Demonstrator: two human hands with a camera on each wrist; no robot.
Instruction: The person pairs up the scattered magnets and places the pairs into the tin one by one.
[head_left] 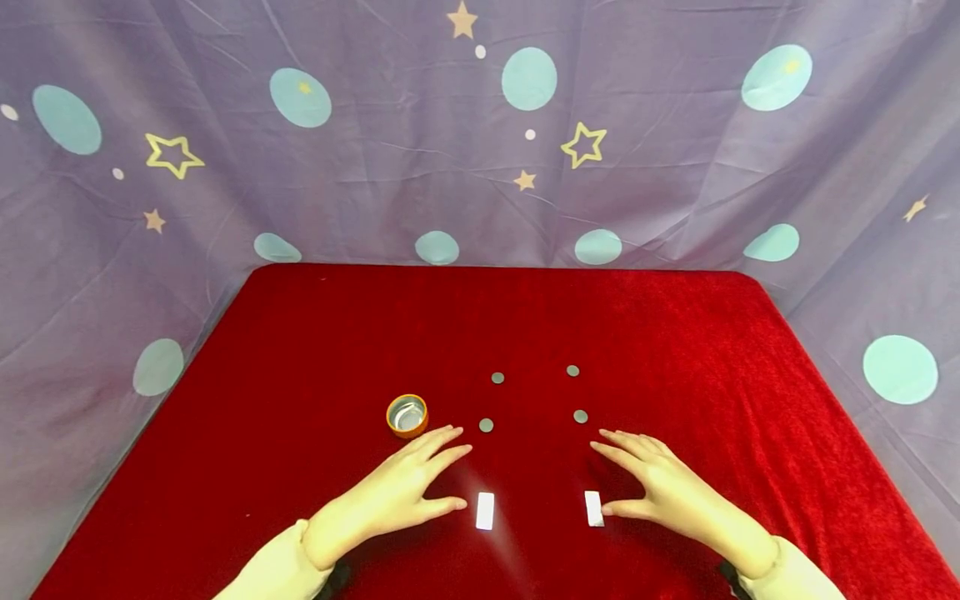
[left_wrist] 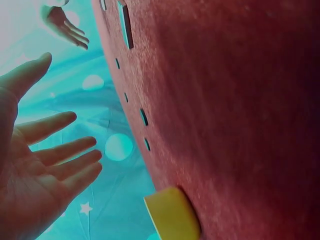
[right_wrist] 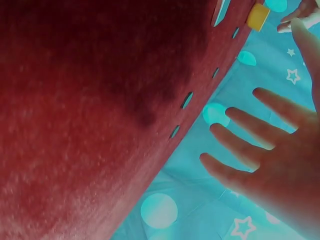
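Observation:
My left hand (head_left: 401, 487) hovers over the red cloth with fingers spread and nothing held. Just beyond its fingertips stands a small round orange tin (head_left: 408, 416) with a silvery inside; the left wrist view shows its yellow side (left_wrist: 174, 215). Opposite, my right hand (head_left: 663, 483) is likewise spread and holds nothing. A white rectangular piece (head_left: 485, 511) lies by the left thumb, and a second white rectangle (head_left: 594, 508) lies at the right thumb's tip. Past the fingertips are small grey discs, two nearer (head_left: 486, 425) and two farther (head_left: 573, 371).
Red velvet-like cloth (head_left: 525, 317) covers the table. Behind it and along both sides hangs a purple curtain (head_left: 420, 125) printed with stars and blue-green dots.

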